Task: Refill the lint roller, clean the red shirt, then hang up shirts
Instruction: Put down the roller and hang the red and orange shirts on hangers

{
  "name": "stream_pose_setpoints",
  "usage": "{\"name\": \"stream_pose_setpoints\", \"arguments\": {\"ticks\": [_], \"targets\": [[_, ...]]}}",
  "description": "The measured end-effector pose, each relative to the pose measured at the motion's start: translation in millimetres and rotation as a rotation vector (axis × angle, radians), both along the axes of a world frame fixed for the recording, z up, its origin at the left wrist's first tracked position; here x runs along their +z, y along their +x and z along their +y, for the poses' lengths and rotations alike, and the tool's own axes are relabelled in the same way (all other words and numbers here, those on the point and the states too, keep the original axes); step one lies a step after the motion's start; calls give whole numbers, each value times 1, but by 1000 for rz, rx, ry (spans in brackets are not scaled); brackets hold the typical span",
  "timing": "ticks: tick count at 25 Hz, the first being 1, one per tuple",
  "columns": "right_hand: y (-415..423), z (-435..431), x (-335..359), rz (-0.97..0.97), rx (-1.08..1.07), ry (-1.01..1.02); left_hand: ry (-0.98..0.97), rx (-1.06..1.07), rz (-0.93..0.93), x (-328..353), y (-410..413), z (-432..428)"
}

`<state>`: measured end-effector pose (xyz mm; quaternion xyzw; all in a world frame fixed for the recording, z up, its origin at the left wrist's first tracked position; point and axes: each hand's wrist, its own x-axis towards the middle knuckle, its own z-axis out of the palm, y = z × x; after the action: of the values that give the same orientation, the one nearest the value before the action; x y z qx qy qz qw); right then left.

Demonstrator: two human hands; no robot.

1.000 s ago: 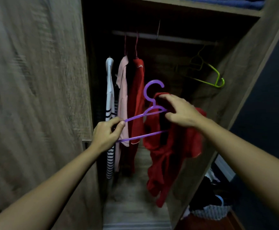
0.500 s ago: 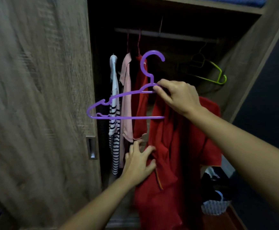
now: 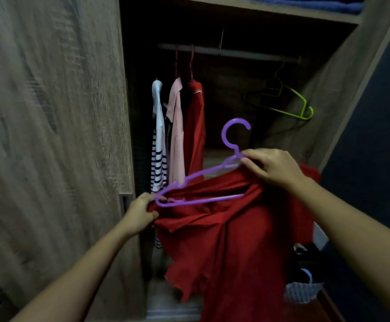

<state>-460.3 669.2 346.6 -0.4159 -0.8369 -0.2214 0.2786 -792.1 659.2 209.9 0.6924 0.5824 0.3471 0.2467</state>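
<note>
Faces wooden wardrobe [image 3: 50, 135] beyond both grips. Holds red shirt [image 3: 247, 240] bunched between and below them, draped through purple hanger [image 3: 201, 200]. Pinches hanger's neck just under the hook with right grip [image 3: 275, 169], fingers curled. Clutches shirt cloth beside hanger's far tip with left grip [image 3: 140, 212], closed on fabric.

Purple hanger [image 3: 201, 200]: its right shoulder and the right end of the bottom bar are hidden under the red shirt [image 3: 240, 240] and the right hand [image 3: 273, 168].
Left hand [image 3: 140, 212]: fingertips are buried in shirt fabric at the hanger's left tip. Contact with the plastic cannot be told.
The shirt hem is cut off by the bottom edge, and both forearms run out of frame.
Wardrobe door [image 3: 50, 135], left: grain is smeared by blur.
Blue folded cloth [image 3: 305, 3], top shelf: cut off by the top edge.
Green hanger [image 3: 289, 113], far right: hook is lost in shadow.
Basket [image 3: 301, 292], near right: contents are too dark to identify.
</note>
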Motion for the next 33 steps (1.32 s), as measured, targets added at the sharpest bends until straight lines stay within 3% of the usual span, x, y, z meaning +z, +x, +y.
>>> {"name": "stream_pose_setpoints", "arguments": {"ticks": [4, 8, 10, 17, 20, 22, 25, 27, 30, 33], "targets": [[10, -2, -35, -57, -95, 73, 136, 4, 12, 43, 12, -10], [-26, -5, -26, 193, -93, -72, 330, -126, 137, 72, 53, -25], [-21, -5, -18, 308, -79, -115, 448, 24, 276, 72, 41, -21], [-17, -8, -5, 420, 41, -95, 517, 323, 177, 72, 19, -10], [-11, -3, 1, 371, 57, -95, 533, 97, -48, 76, 13, -13], [-2, 1, 3, 356, 66, -100, 534, -112, -35, 87, 8, -23], [-1, 3, 12, 340, 130, -143, 369, -334, 46, 107, 11, -29], [-14, 1, 17, 273, 131, -172, 289, -363, 107, 116, 24, -25], [-23, 2, 21, 322, 49, -288, 345, -303, 182, 110, 36, -23], [0, 7, 19, 255, -98, -430, 374, -272, -30, 99, 20, -24]]}}
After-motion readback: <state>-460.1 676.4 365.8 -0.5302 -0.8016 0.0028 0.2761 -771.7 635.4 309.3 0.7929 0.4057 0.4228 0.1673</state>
